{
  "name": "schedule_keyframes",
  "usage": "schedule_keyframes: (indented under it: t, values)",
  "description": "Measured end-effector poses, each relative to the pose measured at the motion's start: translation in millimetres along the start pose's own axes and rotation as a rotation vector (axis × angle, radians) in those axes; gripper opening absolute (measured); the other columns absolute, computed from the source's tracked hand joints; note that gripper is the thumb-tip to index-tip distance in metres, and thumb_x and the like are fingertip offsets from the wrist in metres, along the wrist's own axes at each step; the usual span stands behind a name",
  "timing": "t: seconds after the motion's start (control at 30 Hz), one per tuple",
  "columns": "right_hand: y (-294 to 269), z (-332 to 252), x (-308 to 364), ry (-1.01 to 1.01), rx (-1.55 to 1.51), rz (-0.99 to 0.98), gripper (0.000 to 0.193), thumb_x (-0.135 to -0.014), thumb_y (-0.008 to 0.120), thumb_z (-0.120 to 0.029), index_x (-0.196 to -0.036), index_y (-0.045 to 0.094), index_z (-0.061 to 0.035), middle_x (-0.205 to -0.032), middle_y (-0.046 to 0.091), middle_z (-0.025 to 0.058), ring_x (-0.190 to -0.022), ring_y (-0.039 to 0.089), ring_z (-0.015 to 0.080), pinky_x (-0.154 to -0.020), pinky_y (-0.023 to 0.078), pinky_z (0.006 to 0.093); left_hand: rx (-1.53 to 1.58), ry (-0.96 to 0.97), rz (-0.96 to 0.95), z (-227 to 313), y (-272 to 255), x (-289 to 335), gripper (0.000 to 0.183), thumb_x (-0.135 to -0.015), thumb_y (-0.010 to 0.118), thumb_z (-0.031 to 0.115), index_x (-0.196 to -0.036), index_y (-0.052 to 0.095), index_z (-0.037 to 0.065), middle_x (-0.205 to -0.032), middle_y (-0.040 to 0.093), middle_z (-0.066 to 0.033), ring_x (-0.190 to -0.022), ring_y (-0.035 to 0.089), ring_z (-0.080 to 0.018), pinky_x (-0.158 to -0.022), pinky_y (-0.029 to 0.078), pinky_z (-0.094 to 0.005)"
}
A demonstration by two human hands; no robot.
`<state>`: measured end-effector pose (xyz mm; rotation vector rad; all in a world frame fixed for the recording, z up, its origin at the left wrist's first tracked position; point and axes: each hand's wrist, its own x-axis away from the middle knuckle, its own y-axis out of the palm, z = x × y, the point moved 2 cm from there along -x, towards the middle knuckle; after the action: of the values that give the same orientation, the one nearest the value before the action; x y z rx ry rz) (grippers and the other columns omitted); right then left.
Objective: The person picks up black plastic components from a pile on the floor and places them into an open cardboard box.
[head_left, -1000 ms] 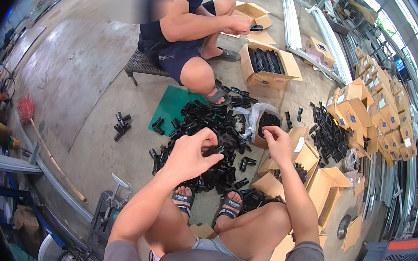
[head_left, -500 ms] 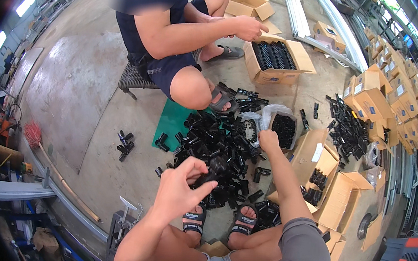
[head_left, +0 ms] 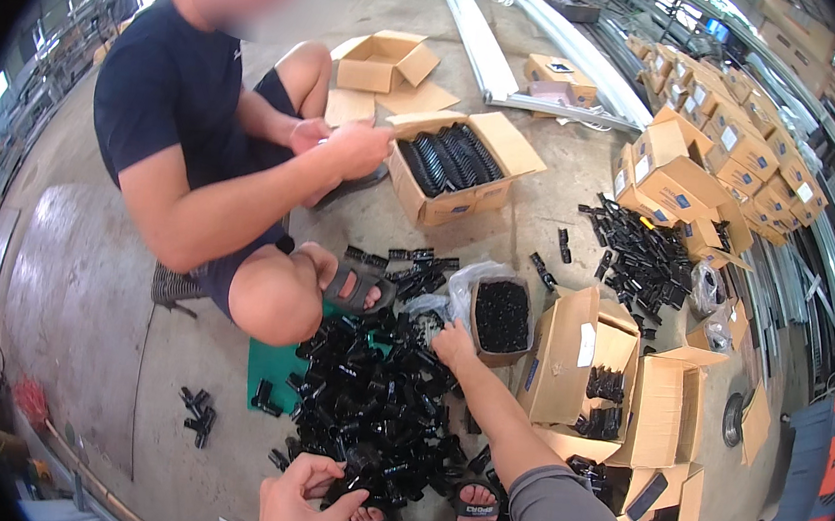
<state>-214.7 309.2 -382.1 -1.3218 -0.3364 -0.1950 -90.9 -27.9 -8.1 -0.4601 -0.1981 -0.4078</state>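
My left hand [head_left: 302,501] is low in the view, thumb and fingers curled around a black pipe fitting [head_left: 358,459] that blends into the dark pile behind it. Past it, a large heap of similar black fittings [head_left: 364,396] covers part of a green mat [head_left: 267,359]. My right hand [head_left: 453,344] reaches to a clear plastic bag [head_left: 423,306] of small, pale parts at the heap's far right edge. Its fingers are bent down and pressed together; whatever lies between the tips is hidden. Beside that hand stands a carton of small black pieces [head_left: 503,314].
A co-worker [head_left: 175,117] sits at the far left, hands together, near a carton of neatly rowed black parts [head_left: 447,158]. Open cartons [head_left: 559,360] stand at my right, with another black heap [head_left: 639,257] and stacked boxes [head_left: 742,131] beyond. A broom [head_left: 68,448] lies at left.
The view has shifted, so the scene sits lower and further left. My right hand stays by the bag and my left hand still holds the black pipe fitting. The co-worker's hands have drawn closer together.
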Motion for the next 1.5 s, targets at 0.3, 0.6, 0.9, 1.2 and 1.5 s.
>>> schedule_keyframes:
  t: [0.3,0.6,0.9,1.2,1.5]
  values:
    - [-32,26,33,0.069,-0.189,0.196,0.017,-0.091,0.063,-0.016,-0.103,0.075,-0.0111,-0.116,0.071,0.0099,-0.114,0.064,0.0279,-0.096,0.044,0.0435,0.148,-0.026,0.007,7,3,5,0.033,-0.079,0.084,-0.002,-0.103,0.061,-0.001,-0.096,0.071,-0.007,-0.091,0.065,-0.0091,-0.081,0.056,-0.0255]
    - [-243,9,178,-0.052,-1.233,0.648,0.024,-0.097,0.063,-0.009,-0.118,0.074,-0.0053,-0.1,0.07,0.0119,-0.092,0.069,0.0238,-0.085,0.053,0.033,0.333,0.171,0.139,10,11,4,0.035,-0.079,0.085,0.001,-0.101,0.059,-0.003,-0.097,0.073,-0.0106,-0.092,0.07,-0.0125,-0.082,0.059,-0.0287]
    - [-358,-53,328,-0.199,-1.441,0.673,0.02,-0.09,0.072,0.001,-0.11,0.07,0.0016,-0.101,0.072,0.0081,-0.093,0.069,0.0146,-0.084,0.056,0.0283,1.139,0.113,-0.163,22,33,7,0.028,-0.091,0.072,-0.002,-0.11,0.054,0.009,-0.098,0.068,-0.0016,-0.088,0.067,-0.0075,-0.074,0.057,-0.022]
    - [-376,-88,362,-0.15,-1.274,0.97,0.019,-0.088,0.074,0.0,-0.108,0.074,0.0001,-0.094,0.074,0.0137,-0.079,0.072,0.0179,-0.072,0.056,0.0286,1.221,0.256,-0.147,27,33,36,0.027,-0.093,0.068,-0.002,-0.113,0.052,0.006,-0.107,0.072,-0.0113,-0.091,0.072,-0.014,-0.075,0.061,-0.0246]
    - [-367,-98,355,-0.1,-1.406,1.06,0.018,-0.089,0.074,0.001,-0.107,0.075,0.0012,-0.097,0.076,0.0115,-0.081,0.072,0.0139,-0.074,0.056,0.0263,1.177,0.274,-0.083,31,35,44,0.03,-0.09,0.074,-0.002,-0.111,0.054,0.007,-0.103,0.073,-0.0079,-0.087,0.067,-0.0085,-0.073,0.052,-0.0202]
